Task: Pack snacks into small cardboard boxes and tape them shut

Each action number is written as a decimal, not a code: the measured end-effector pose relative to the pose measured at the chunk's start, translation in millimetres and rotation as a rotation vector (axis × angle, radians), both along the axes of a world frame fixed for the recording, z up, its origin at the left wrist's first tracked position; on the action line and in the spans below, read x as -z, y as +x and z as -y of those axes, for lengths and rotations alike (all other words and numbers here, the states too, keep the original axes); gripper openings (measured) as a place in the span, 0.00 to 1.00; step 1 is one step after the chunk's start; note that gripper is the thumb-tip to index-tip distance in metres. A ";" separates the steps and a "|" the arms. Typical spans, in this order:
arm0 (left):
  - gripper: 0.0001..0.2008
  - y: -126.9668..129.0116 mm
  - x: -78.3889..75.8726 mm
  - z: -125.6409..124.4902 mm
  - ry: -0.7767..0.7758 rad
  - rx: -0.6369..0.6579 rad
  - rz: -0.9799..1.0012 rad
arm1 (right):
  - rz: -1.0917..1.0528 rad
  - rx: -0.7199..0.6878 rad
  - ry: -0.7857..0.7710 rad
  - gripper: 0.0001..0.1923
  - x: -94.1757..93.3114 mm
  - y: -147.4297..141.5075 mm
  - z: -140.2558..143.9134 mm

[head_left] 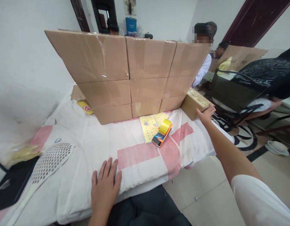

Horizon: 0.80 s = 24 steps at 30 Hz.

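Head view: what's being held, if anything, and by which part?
The right hand seems to grip the small box by its near end; the left hand holds nothing.

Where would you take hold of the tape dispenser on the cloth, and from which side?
Probably by the rounded yellow roll at the far end of the tape dispenser, coming from above and the near side. Its blue-and-dark end points left and toward the person, so the roll keeps the grip off that end; the stacked boxes rise behind it.
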<state>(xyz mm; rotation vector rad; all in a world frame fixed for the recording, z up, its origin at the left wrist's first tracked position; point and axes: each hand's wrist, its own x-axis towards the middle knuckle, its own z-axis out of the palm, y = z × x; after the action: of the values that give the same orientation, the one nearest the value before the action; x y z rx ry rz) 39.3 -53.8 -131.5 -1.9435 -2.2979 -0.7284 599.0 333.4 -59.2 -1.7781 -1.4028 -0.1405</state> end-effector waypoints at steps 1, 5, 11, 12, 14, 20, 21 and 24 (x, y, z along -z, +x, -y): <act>0.26 0.2 0.0 0.0 0.007 -0.003 0.005 | 0.000 0.003 -0.001 0.52 0.9 -1.8 -5.5; 0.26 1.0 -0.4 0.1 0.031 -0.007 0.010 | -0.041 0.005 -0.043 0.57 0.6 -11.7 -28.2; 0.26 2.6 -3.2 0.0 0.026 -0.013 0.016 | -0.059 -0.045 -0.165 0.68 -8.8 -19.8 -48.6; 0.26 2.9 -3.8 0.0 0.021 -0.016 0.021 | -0.045 -0.074 -0.195 0.68 -8.3 -16.8 -44.6; 0.26 3.5 -4.7 -0.1 0.015 -0.020 0.030 | -0.012 -0.135 -0.261 0.65 -2.1 -6.9 -26.6; 0.26 2.9 -4.2 0.6 0.025 -0.007 0.028 | 0.218 -0.078 -0.561 0.44 36.2 26.2 55.6; 0.27 2.8 -4.9 0.9 0.021 -0.005 0.018 | 0.295 -0.053 -0.617 0.41 39.3 29.1 63.1; 0.27 4.0 -11.3 2.2 -0.064 -0.021 -0.016 | 0.428 -0.035 -0.678 0.37 39.9 33.3 71.2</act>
<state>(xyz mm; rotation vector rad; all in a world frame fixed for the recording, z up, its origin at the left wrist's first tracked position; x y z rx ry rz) 43.3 -56.0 -120.2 -1.9404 -2.3565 -0.6435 632.3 262.2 -99.1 -2.3670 -1.9456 -0.0225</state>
